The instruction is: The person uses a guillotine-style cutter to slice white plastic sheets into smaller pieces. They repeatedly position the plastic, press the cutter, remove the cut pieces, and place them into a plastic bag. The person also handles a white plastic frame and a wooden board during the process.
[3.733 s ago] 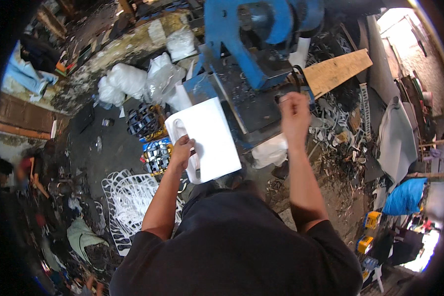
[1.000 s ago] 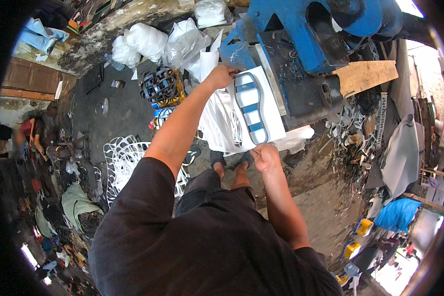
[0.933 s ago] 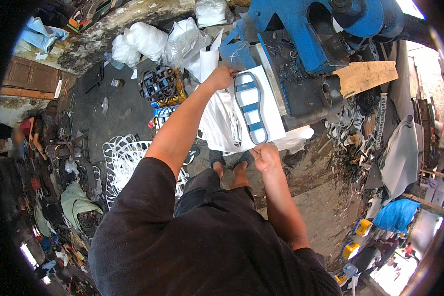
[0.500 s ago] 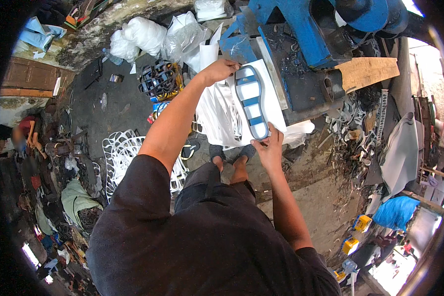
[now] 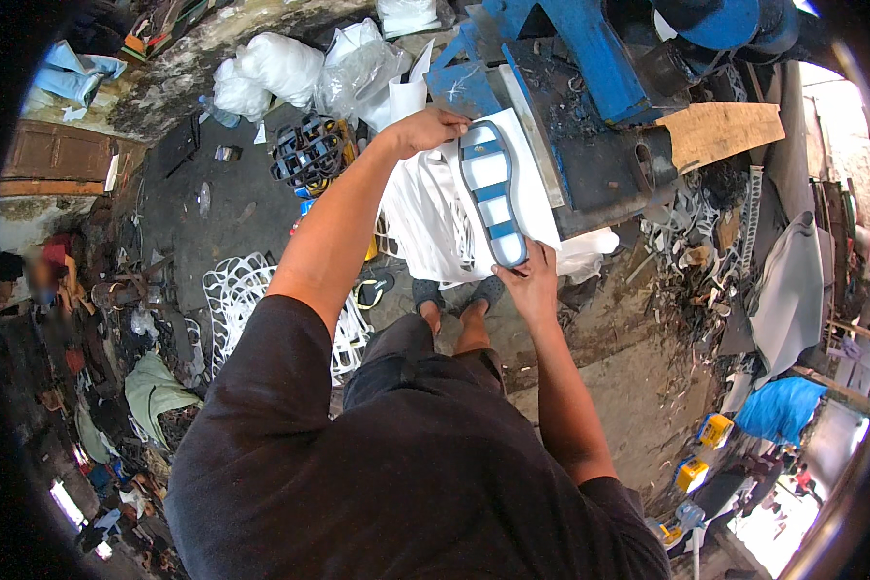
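Observation:
A sole-shaped cutting die (image 5: 502,230), with a dark rim and blue crossbars, lies on a white sheet (image 5: 535,198). The sheet shows through the gaps between its bars. My left hand (image 5: 429,131) is closed at the die's far end, thumb and fingertips at its rim. At the near end, my right hand (image 5: 532,277) pinches the rim between thumb and fingers. The sheet lies at the left edge of the press table, beside a straight metal bar (image 5: 532,121). White cut-out sheet material (image 5: 420,227) hangs down just left of the die.
A blue press machine (image 5: 590,58) stands at the far right, with brown board (image 5: 730,133) next to it. Several dark cutting dies (image 5: 309,155) are stacked at left. White cut-out webbing (image 5: 237,300) lies on the floor, and scraps (image 5: 691,242) pile up at right.
Both hands keep their hold at the die's two ends. The die and my right hand sit very slightly farther up in the view.

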